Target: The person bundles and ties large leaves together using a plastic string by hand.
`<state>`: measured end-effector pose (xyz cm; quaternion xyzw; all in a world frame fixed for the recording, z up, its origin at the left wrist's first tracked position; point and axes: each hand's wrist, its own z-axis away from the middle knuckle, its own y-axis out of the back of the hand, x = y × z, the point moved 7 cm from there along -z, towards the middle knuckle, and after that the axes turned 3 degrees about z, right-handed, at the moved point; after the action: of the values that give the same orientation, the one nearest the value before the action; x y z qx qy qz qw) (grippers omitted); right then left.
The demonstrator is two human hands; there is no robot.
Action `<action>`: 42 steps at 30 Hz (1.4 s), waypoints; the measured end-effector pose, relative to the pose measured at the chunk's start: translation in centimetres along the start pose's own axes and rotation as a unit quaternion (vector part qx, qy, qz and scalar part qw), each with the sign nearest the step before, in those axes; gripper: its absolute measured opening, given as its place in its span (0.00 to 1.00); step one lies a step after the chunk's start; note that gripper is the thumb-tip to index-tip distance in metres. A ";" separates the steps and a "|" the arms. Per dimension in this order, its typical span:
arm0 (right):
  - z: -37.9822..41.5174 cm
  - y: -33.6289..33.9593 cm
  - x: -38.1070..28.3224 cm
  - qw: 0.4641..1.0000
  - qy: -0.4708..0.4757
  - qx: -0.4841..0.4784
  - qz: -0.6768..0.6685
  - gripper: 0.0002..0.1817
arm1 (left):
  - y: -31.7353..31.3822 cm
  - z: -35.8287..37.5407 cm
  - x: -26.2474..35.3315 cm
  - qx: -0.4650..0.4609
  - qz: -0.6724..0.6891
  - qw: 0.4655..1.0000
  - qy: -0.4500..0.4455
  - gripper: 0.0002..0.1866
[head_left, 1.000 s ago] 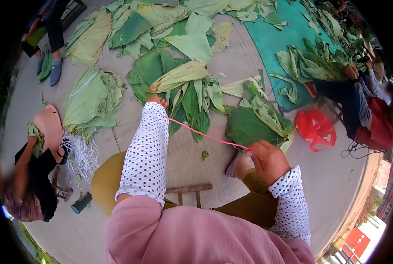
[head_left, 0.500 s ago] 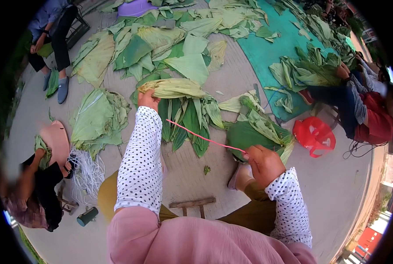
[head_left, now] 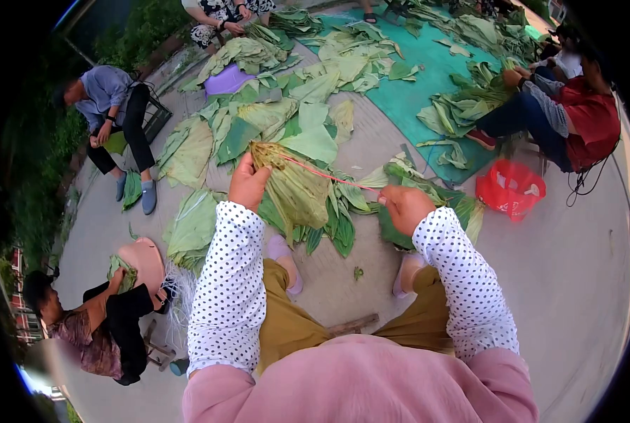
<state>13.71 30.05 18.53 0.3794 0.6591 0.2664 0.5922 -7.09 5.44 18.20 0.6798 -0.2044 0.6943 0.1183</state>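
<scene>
My left hand point(head_left: 250, 182) pinches the gathered upper corner of a large yellow-green leaf bundle point(head_left: 297, 194), which fans downward from my fingers. In my right hand point(head_left: 405, 209), thumb and fingers close on one end of a thin pink string point(head_left: 336, 178). The string runs straight from there to the top of the bundle, close to my left fingers. Darker green leaves point(head_left: 339, 229) lie on the ground behind and below the bundle. Close under my right hand is another pile of green leaves point(head_left: 396, 229), partly covered by it.
Heaped leaves point(head_left: 308, 137) spread ahead toward a green mat point(head_left: 406, 106). A red plastic bag point(head_left: 510, 189) stands at right, a purple basin point(head_left: 228, 81) farther ahead. People sit around, one beside a pink basin point(head_left: 143, 262) and white strings point(head_left: 181, 292). My wooden stool point(head_left: 353, 325) shows between my legs.
The leaf bundle has turned from lying sideways to hanging down. My hands have come closer together, and the string's far end now meets the bundle's top. The view has tilted up.
</scene>
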 end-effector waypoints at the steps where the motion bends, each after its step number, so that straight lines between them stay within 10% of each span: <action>1: 0.0 -0.2 0.1 1.000 -0.004 0.000 -0.003 0.07 | -0.1 0.6 0.1 0.006 -0.017 1.000 -0.015 0.21; 42: -0.4 -0.8 0.6 0.989 -0.065 -0.110 0.070 0.09 | -1.4 1.6 1.0 0.033 -0.140 0.987 -0.073 0.15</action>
<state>13.22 30.13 17.64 0.3738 0.5576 0.3531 0.6516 -5.12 5.86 19.36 0.7543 -0.0925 0.6254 0.1770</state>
